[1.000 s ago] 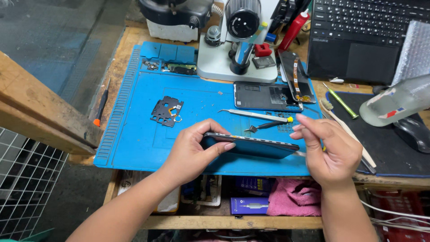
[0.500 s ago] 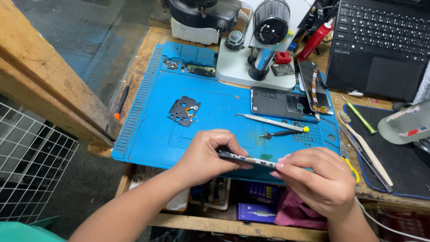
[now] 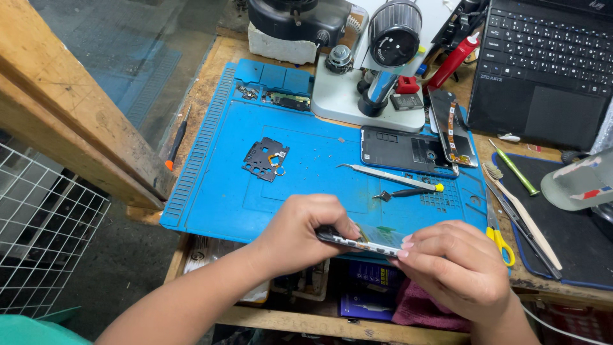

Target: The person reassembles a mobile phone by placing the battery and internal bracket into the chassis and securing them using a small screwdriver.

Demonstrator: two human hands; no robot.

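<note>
blue mat (image 3: 306, 185); 2 hands grip phone (image 3: 367, 240).

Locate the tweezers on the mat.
The tweezers lie mid-right on the blue mat, just below the opened phone body, beyond both hands.

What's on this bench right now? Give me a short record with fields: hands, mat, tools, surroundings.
Left hand: left hand grips one end of a phone
Right hand: right hand pinches the phone's other end
Phone: held edge-on above the near edge of the blue mat
On mat: circuit board, tweezers, opened phone body
Behind mat: microscope, laptop
Right side: scissors, brush
Left of mat: screwdriver
</note>
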